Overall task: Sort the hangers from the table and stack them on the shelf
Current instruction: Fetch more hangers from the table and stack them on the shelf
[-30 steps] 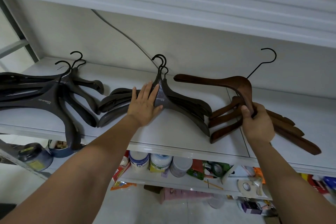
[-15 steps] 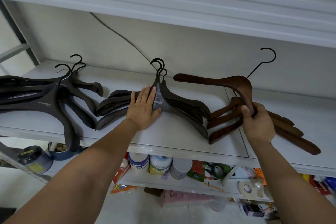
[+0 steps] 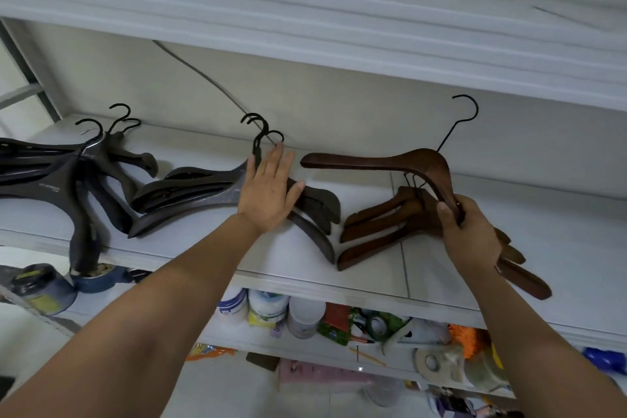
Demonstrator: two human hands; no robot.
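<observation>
Left arm reaches up, left hand (image 3: 268,193) flat with fingers straight, pressing on the centre of a stack of dark hangers (image 3: 190,195) on the white shelf (image 3: 576,231). Right hand (image 3: 470,231) has its fingers curled round one arm of a smooth brown wooden hanger (image 3: 373,162), thin black hook up, tilted above a stack of brown hangers (image 3: 383,248). Matte black hangers (image 3: 44,185) are piled at the left end. Lidded tubs (image 3: 305,316) stand on the shelf below; contents unreadable.
</observation>
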